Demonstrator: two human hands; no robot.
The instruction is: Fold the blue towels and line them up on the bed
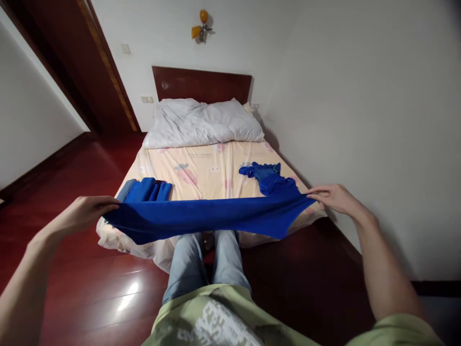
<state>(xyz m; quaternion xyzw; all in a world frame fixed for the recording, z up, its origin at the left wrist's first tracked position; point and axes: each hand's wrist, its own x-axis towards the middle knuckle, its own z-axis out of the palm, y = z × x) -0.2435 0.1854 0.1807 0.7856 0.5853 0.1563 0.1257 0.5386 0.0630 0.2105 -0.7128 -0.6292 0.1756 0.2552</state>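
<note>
A blue garment (205, 217) is stretched wide between my two hands, above the near end of the bed; its kind I cannot make out. My left hand (91, 207) pinches its upper left corner, while the fingers of my right hand (329, 197) grip the upper right end. The lower edge hangs loose and uneven. Just behind the garment on the left lies a row of folded or rolled clothes (146, 188), mostly blue with a bit of dark red. Toward the right sits a crumpled heap of blue clothes (270, 177), its near part overlapped by the held garment.
The bed (212, 168) has a patterned cream sheet, with a white quilt (205, 122) piled against the dark headboard (201, 85). A wall (378, 120) rises close along the right side. Glossy red-brown floor (97, 283) extends to the left, near a dark door (68, 62).
</note>
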